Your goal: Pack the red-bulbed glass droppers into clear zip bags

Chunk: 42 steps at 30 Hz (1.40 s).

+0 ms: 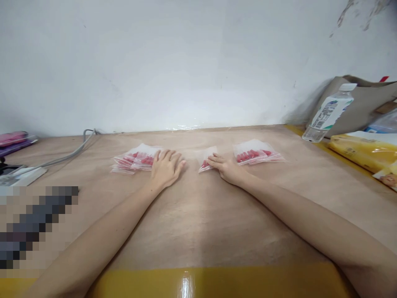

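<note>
On the left of the table, a heap of small clear plastic bags (136, 159) holds red pieces too small to name. My left hand (167, 167) rests on the heap's right edge, fingers stretched and thumb apart. To its right, one small clear bag (203, 159) with red contents lies flat on the tabletop. The fingers of my right hand (228, 169) are extended over that bag's right side, pressing on it without wrapping round it. Just behind and right of this hand spreads a second pile of the bags (256, 151), its red pieces showing along the front.
A clear bottle (330, 111) leans near a grey bag (366, 103) on the right, beside a yellow package (362, 151). Grey cable (71, 153) runs along the left. A white wall (198, 66) closes off the back; yellow tape (217, 281) lines the front edge.
</note>
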### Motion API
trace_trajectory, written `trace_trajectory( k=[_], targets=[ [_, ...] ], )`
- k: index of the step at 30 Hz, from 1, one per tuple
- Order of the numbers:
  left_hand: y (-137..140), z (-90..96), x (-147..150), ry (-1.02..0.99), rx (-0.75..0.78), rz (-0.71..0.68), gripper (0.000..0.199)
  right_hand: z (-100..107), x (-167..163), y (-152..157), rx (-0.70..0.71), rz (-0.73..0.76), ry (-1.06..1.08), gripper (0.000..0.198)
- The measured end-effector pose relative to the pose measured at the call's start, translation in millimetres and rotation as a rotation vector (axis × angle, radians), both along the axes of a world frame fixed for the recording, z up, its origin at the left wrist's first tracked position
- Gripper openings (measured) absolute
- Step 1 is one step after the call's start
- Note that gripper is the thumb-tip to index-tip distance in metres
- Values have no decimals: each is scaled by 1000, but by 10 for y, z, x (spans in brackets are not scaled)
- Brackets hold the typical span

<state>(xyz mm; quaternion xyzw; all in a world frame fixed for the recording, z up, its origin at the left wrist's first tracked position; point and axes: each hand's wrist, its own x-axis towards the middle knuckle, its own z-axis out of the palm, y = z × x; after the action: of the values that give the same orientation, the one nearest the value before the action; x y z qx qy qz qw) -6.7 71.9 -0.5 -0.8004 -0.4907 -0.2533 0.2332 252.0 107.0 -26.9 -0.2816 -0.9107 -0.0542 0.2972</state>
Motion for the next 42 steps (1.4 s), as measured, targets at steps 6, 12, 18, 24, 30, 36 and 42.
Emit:
trace_trajectory(
  k=[6, 12, 18, 24, 30, 36, 42],
  targets=[
    [40, -4, -284, 40, -23, 540, 48, 229, 521, 86, -45, -203, -157, 52],
    [-10, 81, -273, 168, -209, 618, 59, 316, 932, -108, -166, -342, -262, 35],
    [-165, 59, 229, 22, -410, 315, 56, 328, 920, -233, -75, -354, -163, 37],
    [-271, -45, 591, -270, -493, -15, 72, 277, 510, -402, -37, -137, -34, 32],
    [-230, -75, 473, -172, -531, -329, 51, 176, 210, -385, -134, 17, -24, 34],
    [-132, -80, 450, -203, -508, -276, 47, 102, 124, -207, -101, 56, 93, 30],
    [-84, -92, 421, -190, -503, -279, 47, 56, 127, -218, -88, 67, 186, 44]
  ],
)
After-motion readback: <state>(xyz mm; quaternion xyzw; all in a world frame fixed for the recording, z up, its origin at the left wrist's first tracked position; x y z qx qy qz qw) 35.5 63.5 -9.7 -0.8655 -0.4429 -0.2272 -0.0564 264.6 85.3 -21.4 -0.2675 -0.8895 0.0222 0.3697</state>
